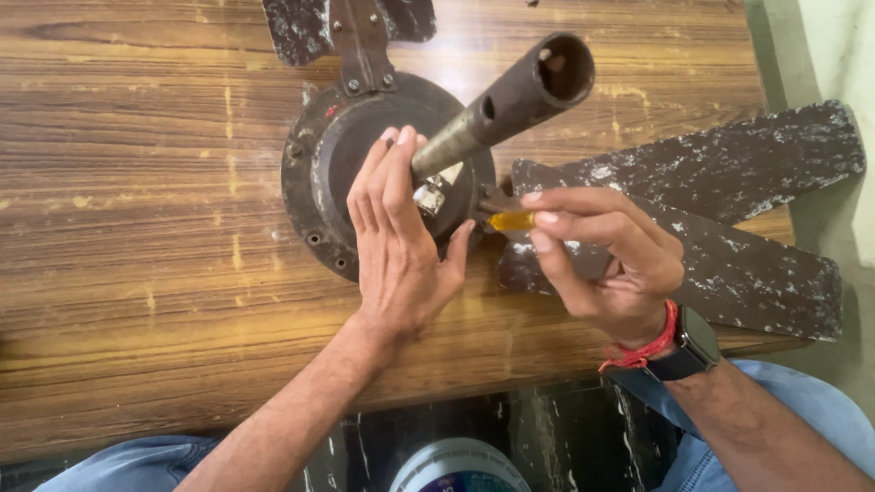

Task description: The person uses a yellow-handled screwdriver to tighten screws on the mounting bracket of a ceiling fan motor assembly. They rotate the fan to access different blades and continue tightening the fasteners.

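A dark, worn ceiling fan motor [319, 173] lies on a wooden table [137, 228], its rusty down-rod [510, 100] rising toward the camera. My left hand [396, 241] rests flat against the motor hub beside the base of the rod, fingers together and holding nothing. My right hand [602, 255] pinches a small screwdriver with an amber handle [510, 220], its tip aimed at the hub near the rod base. A red thread and a dark watch are on my right wrist. Paint-flecked dark blades [729, 182] stick out to the right under my right hand.
Another blade [301, 27] with a metal bracket points to the top of the table. The table's front edge runs across the lower view. Below it are my blue-jeaned knees and a round grey-blue container [460, 465] on a dark floor.
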